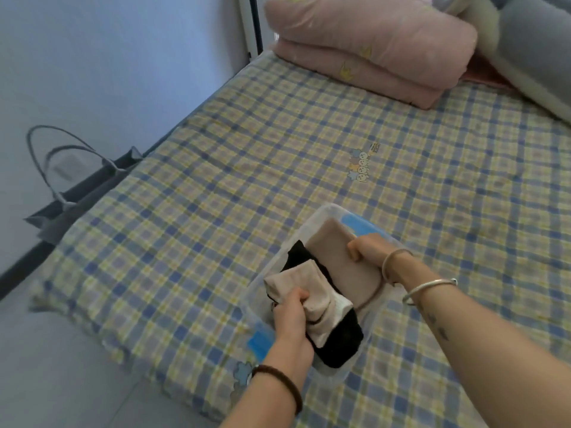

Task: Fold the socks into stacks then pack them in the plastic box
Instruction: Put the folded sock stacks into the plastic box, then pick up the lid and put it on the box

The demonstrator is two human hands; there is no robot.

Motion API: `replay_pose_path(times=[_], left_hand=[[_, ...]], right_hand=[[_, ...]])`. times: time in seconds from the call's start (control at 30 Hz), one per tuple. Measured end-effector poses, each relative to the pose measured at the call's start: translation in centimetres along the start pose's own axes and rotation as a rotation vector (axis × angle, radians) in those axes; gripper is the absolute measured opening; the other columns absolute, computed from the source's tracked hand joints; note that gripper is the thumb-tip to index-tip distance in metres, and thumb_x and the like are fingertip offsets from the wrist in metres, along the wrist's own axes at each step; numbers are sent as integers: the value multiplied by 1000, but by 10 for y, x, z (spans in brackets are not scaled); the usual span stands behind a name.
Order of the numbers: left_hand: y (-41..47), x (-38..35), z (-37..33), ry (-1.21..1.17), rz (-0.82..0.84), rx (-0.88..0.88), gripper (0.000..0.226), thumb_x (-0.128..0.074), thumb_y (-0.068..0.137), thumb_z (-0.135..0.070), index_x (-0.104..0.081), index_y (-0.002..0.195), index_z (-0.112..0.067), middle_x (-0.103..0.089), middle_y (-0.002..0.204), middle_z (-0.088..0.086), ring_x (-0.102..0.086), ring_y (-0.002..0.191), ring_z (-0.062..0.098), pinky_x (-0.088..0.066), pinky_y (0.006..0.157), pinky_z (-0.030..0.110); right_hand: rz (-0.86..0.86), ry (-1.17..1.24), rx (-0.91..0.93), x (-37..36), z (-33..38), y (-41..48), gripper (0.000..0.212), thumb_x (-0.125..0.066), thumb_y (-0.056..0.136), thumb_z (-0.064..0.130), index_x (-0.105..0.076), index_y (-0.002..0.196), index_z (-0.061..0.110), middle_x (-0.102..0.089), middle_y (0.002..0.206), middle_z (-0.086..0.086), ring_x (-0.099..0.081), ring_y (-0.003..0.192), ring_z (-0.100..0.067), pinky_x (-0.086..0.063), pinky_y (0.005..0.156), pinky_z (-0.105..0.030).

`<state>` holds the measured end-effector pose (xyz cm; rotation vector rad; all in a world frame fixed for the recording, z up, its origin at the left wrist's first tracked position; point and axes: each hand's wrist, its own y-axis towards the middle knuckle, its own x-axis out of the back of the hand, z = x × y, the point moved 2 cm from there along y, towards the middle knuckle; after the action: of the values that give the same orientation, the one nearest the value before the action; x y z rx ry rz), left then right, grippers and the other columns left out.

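The clear plastic box point(321, 211) sits on the checked bedsheet point(216, 156) with socks packed inside. The left hand point(292, 316) has its fingers clenched on a cream sock bundle point(296, 282), which lies over black socks point(343, 338) just beyond the knuckles. The right hand point(367, 248) curls its fingers over the edge of a beige folded stack point(336, 254); whether it truly grips is unclear.
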<state>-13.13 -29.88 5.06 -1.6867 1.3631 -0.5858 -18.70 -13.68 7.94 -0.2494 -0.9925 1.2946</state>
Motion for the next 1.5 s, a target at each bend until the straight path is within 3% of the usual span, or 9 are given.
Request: replay_pose_path(times=[0.13, 0.23, 0.4, 0.5, 0.67, 0.87, 1.17, 1.33, 1.5], left_hand=[[12, 3, 4, -6, -99, 52, 29, -49, 82, 1, -55, 110, 6, -60, 94, 18, -56, 89, 31, -46, 78, 39], [17, 1, 1, 109, -187, 62, 44, -51, 85, 3, -38, 127, 8, -51, 118, 24, -52, 108, 36, -44, 94, 44], [-19, -15, -6, 763, -308, -515, 59, -54, 80, 2, -20, 127, -9, -9, 143, 16, -25, 129, 30, -30, 110, 42], [-29, -20, -9, 1351, -195, -943, 50, -45, 87, -5, -25, 133, -9, 1, 149, 14, 5, 142, 32, -3, 117, 46], [-10, -7, 8, 2152, 189, -786, 67, -29, 97, -24, 13, 145, -3, 22, 154, 14, 21, 142, 30, 6, 116, 49], [-1, 0, 26, 2169, 157, -708, 72, -32, 97, -21, 20, 142, 0, 25, 153, 16, 21, 141, 32, 3, 115, 51], [-26, -33, 7, 1513, -47, -1066, 49, -37, 90, -9, -26, 138, -5, -14, 151, 16, -16, 140, 26, -16, 116, 36], [-58, -94, 32, 1489, 169, -1319, 41, -41, 91, -11, -37, 132, -7, -34, 141, 10, -29, 133, 21, -22, 110, 29], [-89, -161, 98, 1481, 427, -1146, 46, -42, 92, -10, -31, 136, -8, -34, 140, 10, -33, 128, 22, -30, 104, 29]], right_hand=[[6, -179, 40, -8, 0, 21, 29, -47, 77, -1, -39, 52, 11, -44, 63, -5, -39, 57, -17, -28, 49, -23], [-68, -363, 54, -10, -5, 30, 19, -40, 91, 10, -55, 98, 1, -58, 106, -20, -55, 97, -31, -43, 74, -29], [-481, -749, 411, -25, -10, 12, 36, -26, 94, 7, -39, 128, 6, -46, 131, -15, -43, 120, -29, -32, 96, -36], [-413, -915, 566, -29, -17, 5, 42, -33, 92, 15, -36, 134, 15, -36, 140, -11, -38, 123, -26, -26, 100, -38], [-175, -1063, 508, -25, -32, 9, 54, -23, 99, 30, -3, 148, 19, 3, 158, -4, -14, 143, -22, -12, 114, -47], [-35, -1096, 429, -23, -47, 1, 70, -14, 94, 55, 14, 146, 19, 19, 156, -5, 6, 146, -20, 0, 116, -48], [-56, -921, 590, -17, -57, -37, 47, -22, 100, 31, -19, 145, 20, -4, 158, 0, -4, 145, -15, 0, 115, -49], [-309, -422, 596, 29, -86, -59, 39, -35, 97, 18, -42, 135, 13, -25, 153, -6, -20, 142, -18, -10, 113, -30], [-400, -200, 342, 95, -171, -85, 32, -41, 96, 18, -47, 126, 10, -34, 145, -6, -28, 136, -21, -23, 108, -30]])
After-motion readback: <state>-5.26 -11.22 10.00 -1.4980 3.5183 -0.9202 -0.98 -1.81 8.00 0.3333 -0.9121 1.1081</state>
